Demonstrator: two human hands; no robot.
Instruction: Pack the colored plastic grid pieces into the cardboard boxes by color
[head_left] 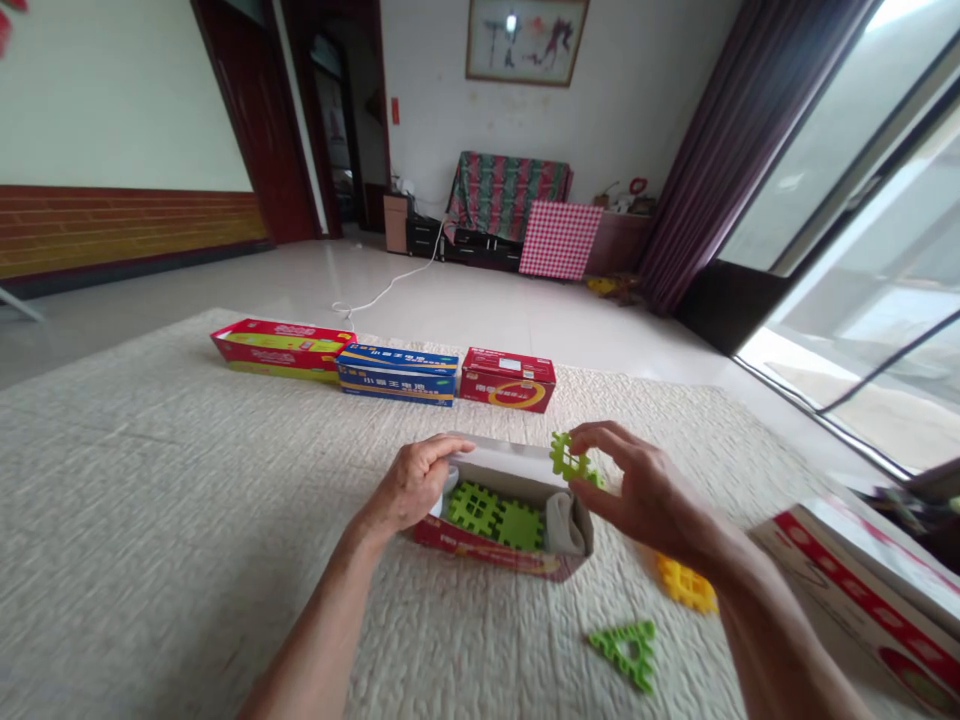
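Observation:
A small open red box (487, 553) lies on the pale textured mat in front of me, with two green interlocking plastic tiles (495, 515) inside it. My left hand (416, 482) is closed on the box's left end, fingers curled over its rim. My right hand (637, 490) pinches another green tile (568, 459) just above the box's right end. A yellow tile (686, 585) lies on the mat under my right wrist, and a green triangular tile (628, 650) lies nearer to me.
Three closed cartons stand in a row further out on the mat: red and yellow (281, 350), blue (397, 374), red (508, 379). A larger white and red box (870, 590) lies at my right. A white cable (390, 285) crosses the tiled floor beyond.

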